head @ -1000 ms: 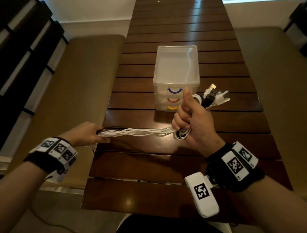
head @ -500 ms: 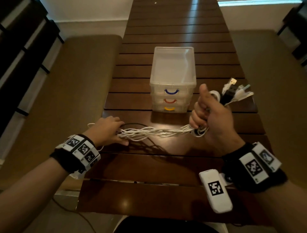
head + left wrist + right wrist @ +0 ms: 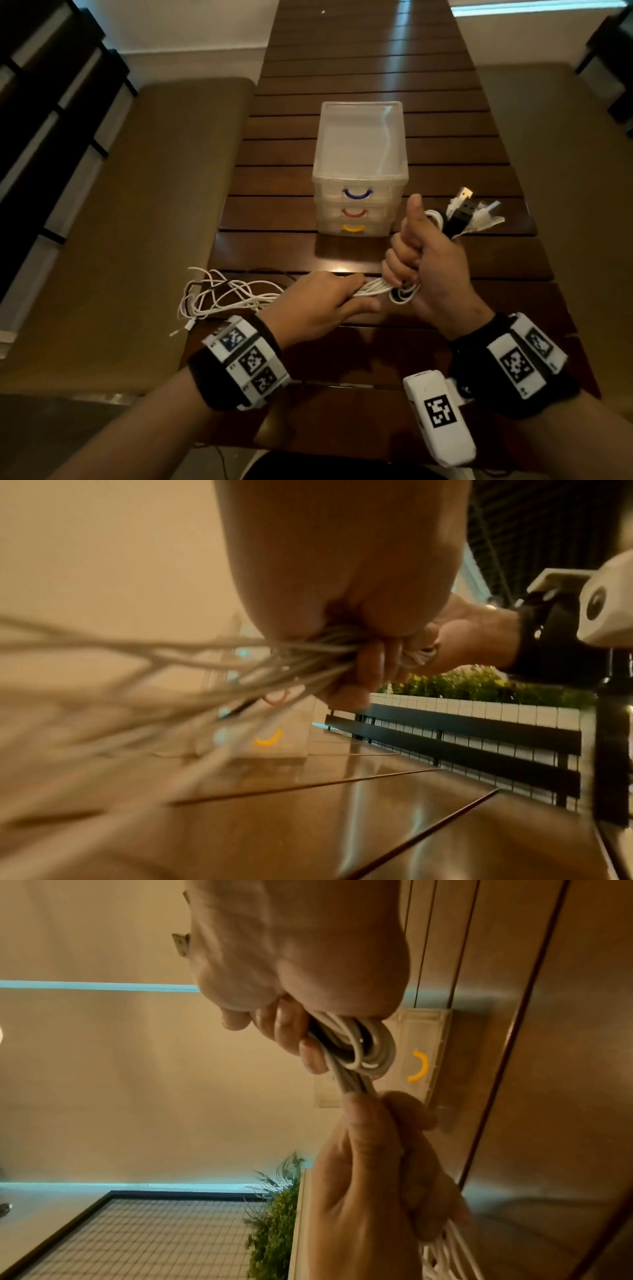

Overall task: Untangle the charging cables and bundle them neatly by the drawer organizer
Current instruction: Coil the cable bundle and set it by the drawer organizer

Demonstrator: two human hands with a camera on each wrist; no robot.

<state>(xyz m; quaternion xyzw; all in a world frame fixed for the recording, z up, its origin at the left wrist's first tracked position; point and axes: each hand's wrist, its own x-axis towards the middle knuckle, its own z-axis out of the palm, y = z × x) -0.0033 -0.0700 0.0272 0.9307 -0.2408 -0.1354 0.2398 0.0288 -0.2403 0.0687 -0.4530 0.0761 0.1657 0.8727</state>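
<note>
Loosely, cables [image 3: 219, 298] overhang table [image 3: 342, 356] edge beside left hand [image 3: 318, 305].

Motion blur smears the loose charging cables [image 3: 113, 685] in the left wrist view, half-hiding the drawer organizer [image 3: 274, 739] behind them. The right hand [image 3: 430, 270] conceals most of the coiled stretch; the plug types are too small to tell.

A dark wooden slatted table [image 3: 428, 144] carries a clear plastic drawer organizer [image 3: 359, 171] at its middle and loose white cables [image 3: 219, 298] at its left edge.
</note>
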